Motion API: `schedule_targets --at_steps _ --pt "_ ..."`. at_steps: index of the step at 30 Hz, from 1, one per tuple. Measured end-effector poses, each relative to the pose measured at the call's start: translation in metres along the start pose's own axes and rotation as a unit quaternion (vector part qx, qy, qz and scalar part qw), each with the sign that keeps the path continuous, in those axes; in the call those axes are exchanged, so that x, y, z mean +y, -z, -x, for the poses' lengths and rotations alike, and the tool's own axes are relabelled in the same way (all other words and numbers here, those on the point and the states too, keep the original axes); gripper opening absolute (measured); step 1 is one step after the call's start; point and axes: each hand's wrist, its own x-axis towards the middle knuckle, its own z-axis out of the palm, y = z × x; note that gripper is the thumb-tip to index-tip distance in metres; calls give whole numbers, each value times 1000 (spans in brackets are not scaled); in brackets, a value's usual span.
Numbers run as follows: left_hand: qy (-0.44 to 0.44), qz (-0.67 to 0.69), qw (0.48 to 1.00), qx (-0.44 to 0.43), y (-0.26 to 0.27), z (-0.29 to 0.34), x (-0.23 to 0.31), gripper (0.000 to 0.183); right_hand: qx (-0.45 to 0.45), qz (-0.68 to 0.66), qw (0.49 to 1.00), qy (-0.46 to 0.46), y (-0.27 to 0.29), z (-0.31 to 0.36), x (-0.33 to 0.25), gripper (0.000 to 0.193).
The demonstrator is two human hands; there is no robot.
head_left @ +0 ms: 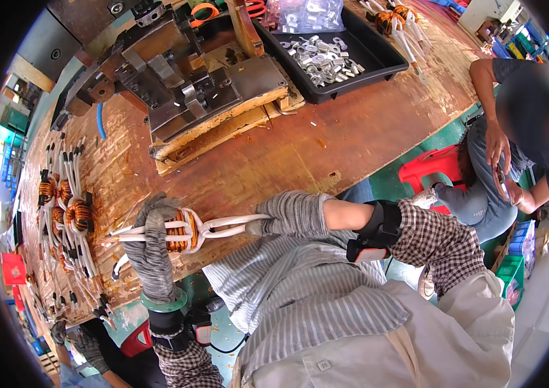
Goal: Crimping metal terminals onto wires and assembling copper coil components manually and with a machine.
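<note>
A ring-shaped copper-wound coil (184,231) with white-sleeved leads (232,223) is held between my two hands, just over the table's near edge. My left hand (153,242), in a grey knit glove, is closed round the leads on the coil's left side; their bare ends stick out beyond it. On the other side, my right hand (290,215), gloved alike, is closed on the right-hand leads, its fingertips partly hidden. Left of my left hand lies a pile of similar coils (79,216) with white leads and dark tips.
A metal press fixture (190,90) stands on the wooden table (236,181). Behind it, a black tray (371,64) holds loose metal lugs (320,59) and a plastic bag (310,14). More coils (391,22) lie far right. A person (481,168) sits at right; another's gloved hands (84,343) show lower left.
</note>
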Motion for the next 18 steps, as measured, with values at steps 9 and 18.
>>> schedule_targets --at_steps 9,18 --pt "-407 -322 842 -145 -23 71 21 52 52 181 980 -57 15 9 -21 46" --pt "-236 -355 872 -241 -77 2 8 50 231 233 937 117 4 -2 7 36"
